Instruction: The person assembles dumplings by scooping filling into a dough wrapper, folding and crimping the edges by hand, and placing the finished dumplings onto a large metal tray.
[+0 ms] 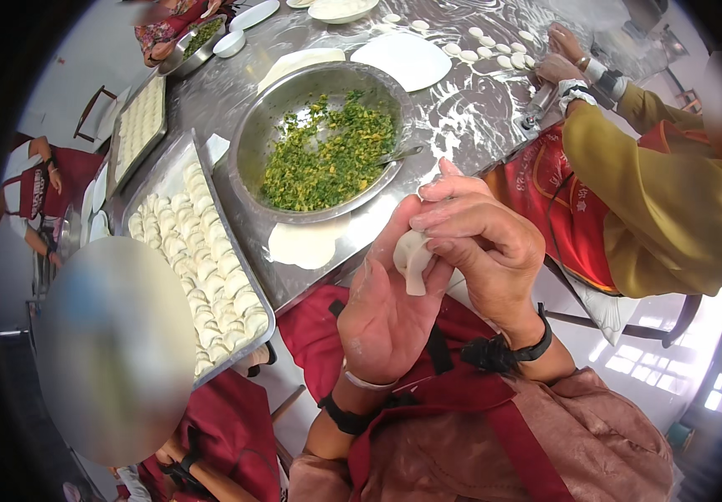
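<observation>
A pale, partly folded dumpling (pixel 412 258) rests against the fingers of my left hand (pixel 376 320), its wrapper hanging down in a flap. The thumb and fingers of my right hand (pixel 492 232) pinch its upper right edge. Both hands are held up in front of the table's edge and carry traces of flour. Just beyond them stands a large steel bowl (pixel 245 169) of chopped green and yellow filling (pixel 329 157). A metal spoon (pixel 401 154) leans on the bowl's right rim. Below the bowl lies a round, flat, pale piece (pixel 301 243), partly covered by it.
To the left, a metal tray (pixel 267 301) holds rows of folded dumplings (pixel 210 263); another filled tray (pixel 141 132) lies behind. A co-worker's hands (pixel 558 63) are at the right, near small dough discs (pixel 486 50). White plates (pixel 405 59) lie on the floury steel table (pixel 461 116). Other people stand left.
</observation>
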Demonstrator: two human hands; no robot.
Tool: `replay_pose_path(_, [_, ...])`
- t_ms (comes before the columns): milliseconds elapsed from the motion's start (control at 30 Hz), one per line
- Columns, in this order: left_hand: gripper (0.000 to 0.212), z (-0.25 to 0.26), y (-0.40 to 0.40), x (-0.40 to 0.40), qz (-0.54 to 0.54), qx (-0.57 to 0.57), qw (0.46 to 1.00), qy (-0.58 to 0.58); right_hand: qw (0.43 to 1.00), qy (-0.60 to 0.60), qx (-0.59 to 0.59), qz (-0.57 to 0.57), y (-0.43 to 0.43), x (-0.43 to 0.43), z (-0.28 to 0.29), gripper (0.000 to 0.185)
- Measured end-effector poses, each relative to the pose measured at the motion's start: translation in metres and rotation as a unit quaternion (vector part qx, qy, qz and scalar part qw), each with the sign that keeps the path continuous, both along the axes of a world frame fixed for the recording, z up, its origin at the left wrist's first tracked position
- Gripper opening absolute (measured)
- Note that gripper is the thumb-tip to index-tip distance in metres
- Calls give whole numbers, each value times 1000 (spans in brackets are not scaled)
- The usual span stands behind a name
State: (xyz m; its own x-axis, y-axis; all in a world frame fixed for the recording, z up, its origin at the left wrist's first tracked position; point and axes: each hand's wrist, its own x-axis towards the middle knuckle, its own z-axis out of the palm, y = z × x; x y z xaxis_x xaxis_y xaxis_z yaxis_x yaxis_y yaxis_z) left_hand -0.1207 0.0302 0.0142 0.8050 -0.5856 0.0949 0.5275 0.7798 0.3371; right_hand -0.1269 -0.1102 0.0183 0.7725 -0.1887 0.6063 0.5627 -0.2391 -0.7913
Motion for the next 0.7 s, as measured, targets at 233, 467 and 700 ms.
replay_pose_path(233, [66, 1, 10, 1, 8, -3, 1000, 13, 994, 82, 49, 59, -1, -5, 8, 29])
replay_pose_path(467, [67, 9, 11, 0, -14, 37, 999, -19, 998, 36, -37, 47, -3, -5, 12, 14])
replay_pose_path(700, [64, 13, 14, -4, -20, 48, 999, -11, 997, 23, -67, 39, -4, -6, 10, 9])
